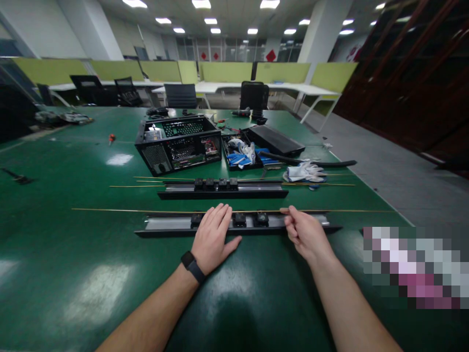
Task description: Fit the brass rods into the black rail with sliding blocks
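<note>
A long black rail (176, 233) with a pale inner channel lies across the green table before me, carrying several small black blocks such as one block (262, 219). Along its far edge runs a thin brass-coloured rod (110, 210), which sticks out past both ends. My left hand (214, 234) rests flat over the rail, fingers stretched out, partly covering a block. Toward the rail's right end, my right hand (304, 230) has its fingers closed in a pinch at the rod. Behind lies a second black rail (256, 194) with small blocks and more thin rods around it.
Farther back stand an open black computer case (176, 146), a black tray (244, 164) holding blue-and-white gloves, and a flat black panel (274, 139). Another glove (306, 172) lies at the right beside a black tube (330, 163). The table's right edge drops to grey floor.
</note>
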`<act>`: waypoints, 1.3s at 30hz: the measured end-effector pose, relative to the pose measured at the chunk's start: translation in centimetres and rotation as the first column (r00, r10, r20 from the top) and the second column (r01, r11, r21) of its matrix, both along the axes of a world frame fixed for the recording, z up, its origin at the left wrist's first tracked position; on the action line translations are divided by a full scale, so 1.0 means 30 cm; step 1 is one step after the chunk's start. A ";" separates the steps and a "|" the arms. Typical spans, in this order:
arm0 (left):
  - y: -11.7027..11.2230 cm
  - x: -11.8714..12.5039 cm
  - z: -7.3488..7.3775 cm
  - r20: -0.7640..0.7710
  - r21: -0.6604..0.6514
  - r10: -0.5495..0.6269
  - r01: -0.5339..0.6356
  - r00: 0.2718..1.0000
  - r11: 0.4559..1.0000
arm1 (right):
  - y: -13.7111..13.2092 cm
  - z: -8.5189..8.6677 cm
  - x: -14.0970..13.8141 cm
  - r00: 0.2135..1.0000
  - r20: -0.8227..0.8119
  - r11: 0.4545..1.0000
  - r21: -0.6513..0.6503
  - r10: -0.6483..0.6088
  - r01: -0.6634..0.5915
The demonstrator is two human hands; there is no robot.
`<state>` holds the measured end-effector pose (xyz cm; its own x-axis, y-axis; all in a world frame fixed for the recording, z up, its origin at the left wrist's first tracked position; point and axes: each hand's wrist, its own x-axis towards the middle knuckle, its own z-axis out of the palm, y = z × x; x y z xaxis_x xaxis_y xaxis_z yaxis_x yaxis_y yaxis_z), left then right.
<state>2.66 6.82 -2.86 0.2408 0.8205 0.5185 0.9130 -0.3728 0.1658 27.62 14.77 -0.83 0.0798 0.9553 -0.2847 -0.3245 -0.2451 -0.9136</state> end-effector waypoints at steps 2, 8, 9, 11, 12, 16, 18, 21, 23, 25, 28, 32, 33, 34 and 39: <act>0.000 0.000 0.001 0.003 0.008 0.009 -0.009 1.000 1.000 | 0.009 0.003 0.012 0.997 -0.009 0.997 0.010 -0.082 0.082; -0.001 0.002 0.002 0.008 0.028 0.049 -0.049 0.999 0.998 | 0.018 0.000 0.024 0.986 -0.028 0.985 0.040 -0.167 0.168; 0.000 0.002 0.003 0.009 0.030 0.054 -0.055 0.998 0.998 | 0.014 -0.002 0.019 0.990 -0.023 0.989 0.044 -0.141 0.142; 0.001 0.003 0.003 0.009 0.031 0.050 -0.051 0.999 0.998 | 0.004 -0.007 0.006 0.997 -0.014 0.996 0.048 -0.081 0.081; 0.001 0.003 0.003 0.008 0.027 0.043 -0.043 0.999 0.999 | 0.000 -0.009 0.000 0.999 -0.011 0.998 0.049 -0.048 0.048; 0.002 0.002 0.000 0.001 0.008 0.025 -0.025 1.000 1.000 | -0.007 -0.012 -0.010 1.000 0.000 0.999 0.043 0.028 -0.028; 0.001 0.001 -0.001 0.000 0.004 0.025 -0.025 1.000 1.000 | -0.004 -0.006 -0.004 1.000 0.000 0.999 0.033 0.008 -0.008; -0.002 0.000 0.002 0.002 0.006 0.028 -0.028 1.000 1.000 | 0.003 0.009 0.009 0.996 -0.011 0.995 0.025 -0.091 0.092; -0.003 0.001 0.006 -0.001 0.007 0.031 -0.031 1.000 0.999 | 0.008 0.017 0.015 0.988 -0.022 0.987 0.028 -0.155 0.156; -0.003 0.003 0.009 -0.004 0.009 0.034 -0.034 0.999 0.999 | 0.009 0.018 0.015 0.983 -0.026 0.983 0.033 -0.179 0.180; -0.001 0.006 0.008 -0.007 0.006 0.032 -0.032 0.999 0.999 | 0.004 0.010 0.005 0.990 -0.019 0.989 0.043 -0.138 0.139; 0.001 0.006 0.001 -0.010 0.002 0.022 -0.022 1.000 1.000 | -0.009 0.004 -0.014 1.000 -0.003 0.999 0.040 -0.017 0.017; 0.001 0.005 -0.001 -0.010 0.001 0.022 -0.022 1.000 1.000 | -0.011 0.006 -0.016 1.000 0.002 0.999 0.037 0.000 0.000; 0.000 0.004 -0.002 -0.009 0.000 0.022 -0.022 1.000 1.000 | -0.012 0.009 -0.016 1.000 0.004 1.000 0.031 0.006 -0.006; 0.000 0.000 -0.003 0.002 0.010 0.032 -0.032 0.999 0.999 | -0.002 0.023 0.003 0.994 -0.006 0.994 0.018 -0.112 0.112</act>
<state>2.68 6.81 -2.94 0.2131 0.8228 0.5269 0.9243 -0.3446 0.1643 27.70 14.73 -0.13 0.1856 0.9454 -0.2679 -0.3532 -0.1902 -0.9160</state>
